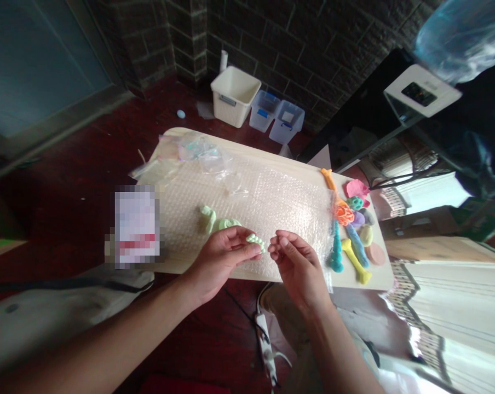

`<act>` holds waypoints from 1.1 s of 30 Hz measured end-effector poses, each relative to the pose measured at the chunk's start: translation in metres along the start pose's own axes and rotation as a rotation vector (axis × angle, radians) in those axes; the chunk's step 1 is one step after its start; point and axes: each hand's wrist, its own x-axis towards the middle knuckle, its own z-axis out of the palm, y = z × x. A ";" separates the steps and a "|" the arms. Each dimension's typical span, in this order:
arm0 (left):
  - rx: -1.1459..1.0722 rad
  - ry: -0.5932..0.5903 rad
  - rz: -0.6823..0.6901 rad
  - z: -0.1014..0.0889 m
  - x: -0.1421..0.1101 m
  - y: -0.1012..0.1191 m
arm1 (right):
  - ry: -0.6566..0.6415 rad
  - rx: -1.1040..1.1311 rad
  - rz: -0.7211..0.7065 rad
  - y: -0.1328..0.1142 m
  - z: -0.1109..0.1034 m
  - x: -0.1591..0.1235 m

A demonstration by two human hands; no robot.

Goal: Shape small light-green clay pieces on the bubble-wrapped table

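My left hand (220, 257) pinches a small pale green bumpy piece (255, 241), seemingly modelling clay, between thumb and fingers. Just to its right, my right hand (294, 254) has its thumb and fingertips pressed together, and whatever they may hold is too small to make out. A narrow gap separates the two hands. Behind my left hand lies more pale green clay: a curved, upright neck-like part (208, 218) and a rounded lump (228, 223), partly hidden by my fingers. Both rest on a sheet of bubble wrap (288, 191) spread over the table.
Colourful clay shapes line the table's right end, among them a yellow bone shape (356, 261), a teal stick (336, 249) and an orange piece (343, 213). Clear plastic bags (206, 156) lie at the far left. A white bin (235, 98) and a power strip (265, 347) are on the floor.
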 end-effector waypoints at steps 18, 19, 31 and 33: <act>0.002 0.001 -0.006 0.000 0.000 0.000 | 0.014 -0.055 0.013 0.000 -0.003 0.000; 0.000 -0.005 -0.006 0.000 0.000 0.000 | 0.002 -0.060 0.002 0.001 -0.003 0.001; -0.010 0.013 -0.016 0.002 -0.001 0.003 | -0.028 -0.044 -0.008 0.000 -0.006 0.001; -0.010 0.015 -0.014 0.002 -0.001 0.003 | -0.035 -0.045 -0.005 -0.001 -0.005 0.000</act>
